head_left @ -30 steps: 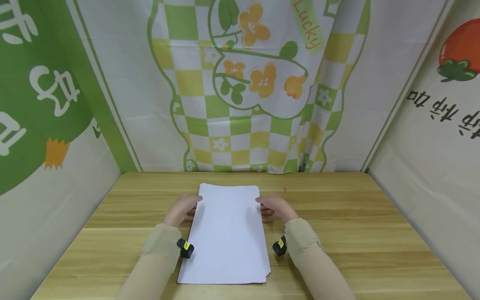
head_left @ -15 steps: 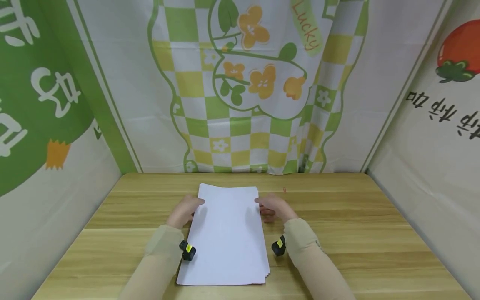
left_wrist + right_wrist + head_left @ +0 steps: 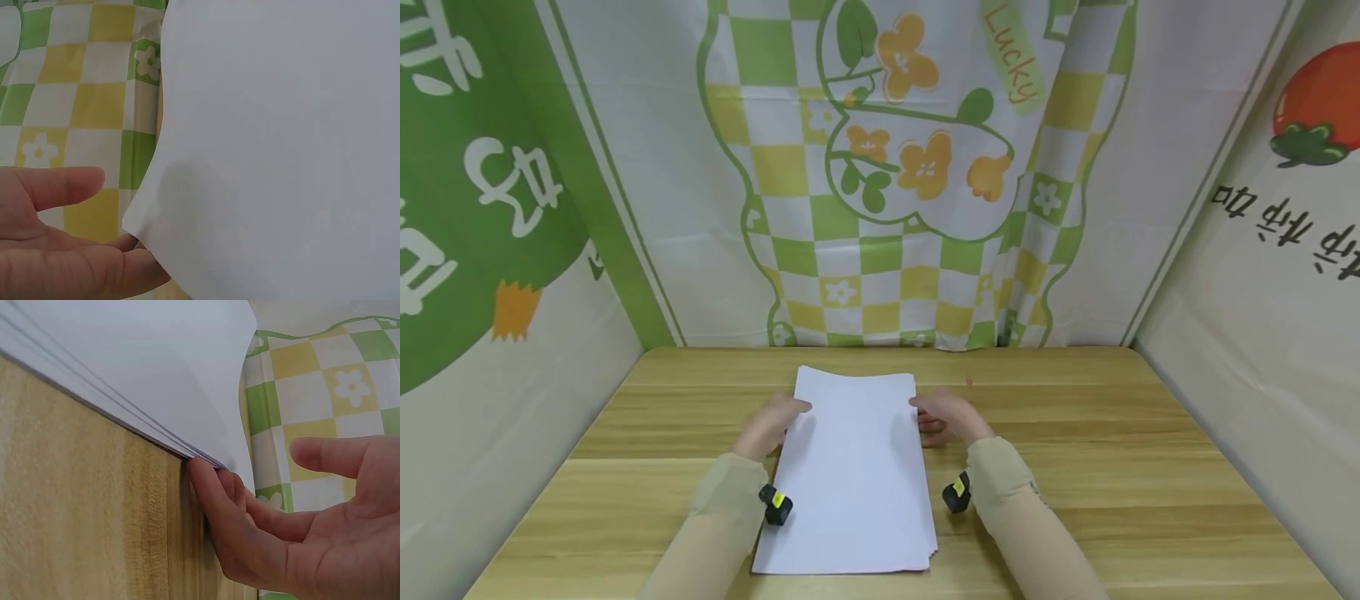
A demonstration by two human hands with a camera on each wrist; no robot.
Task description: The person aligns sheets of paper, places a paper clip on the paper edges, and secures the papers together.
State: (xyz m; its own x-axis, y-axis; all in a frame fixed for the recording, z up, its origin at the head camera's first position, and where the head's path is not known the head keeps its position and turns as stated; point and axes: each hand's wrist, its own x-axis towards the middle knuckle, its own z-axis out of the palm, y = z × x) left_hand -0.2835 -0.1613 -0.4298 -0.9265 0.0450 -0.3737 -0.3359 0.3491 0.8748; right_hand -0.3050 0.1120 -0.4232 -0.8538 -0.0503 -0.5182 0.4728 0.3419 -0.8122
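White sheets (image 3: 850, 483) lie stacked on the wooden table (image 3: 1112, 467), between the person's two hands, the lower right corners slightly out of line. The left hand (image 3: 771, 425) has its fingers at the left edge, thumb spread apart from them; the right hand (image 3: 951, 414) touches the right edge with its fingertips, thumb likewise apart. Behind hangs a checked curtain (image 3: 880, 287).

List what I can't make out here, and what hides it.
Left wrist: how far the left hand reaches under the paper, which hides it.
Right wrist: how many sheets; their edges blur together.
Head: what the red mark is; too small.
Head: the rest of the tomato print, cut off by the right edge.
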